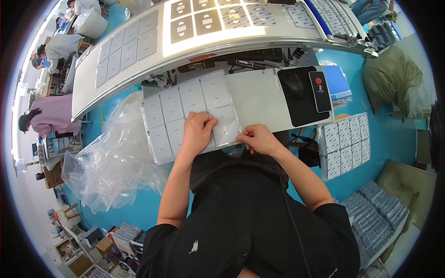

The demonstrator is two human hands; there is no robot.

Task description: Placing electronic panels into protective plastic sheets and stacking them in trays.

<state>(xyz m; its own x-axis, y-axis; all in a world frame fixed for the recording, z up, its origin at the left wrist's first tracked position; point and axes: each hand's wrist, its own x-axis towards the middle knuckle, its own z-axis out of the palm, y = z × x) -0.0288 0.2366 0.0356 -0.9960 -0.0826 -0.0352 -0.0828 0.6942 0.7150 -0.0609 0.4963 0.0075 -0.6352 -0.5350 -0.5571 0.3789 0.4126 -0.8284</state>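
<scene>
A sheet of light grey rectangular panels (178, 99) with small arrow marks lies in front of me, under a clear plastic film (228, 135) that shows at its right edge and corner. My left hand (199, 130) rests on the sheet right of its middle, fingers bent and drawn together; what they grip, if anything, is hidden. At the sheet's near right corner my right hand (259, 139) is closed in a pinch on the film's edge. Part of the sheet's near row is covered by my left hand and wrist.
Right of the sheet, a white board (257, 90) carries a black mouse pad (301, 116), a mouse (292, 86) and a phone (321, 92). Crumpled clear plastic (116, 157) hangs at left. A lit work surface (157, 58) with panels crosses ahead. A stack of patterned sheets (345, 146) stands right.
</scene>
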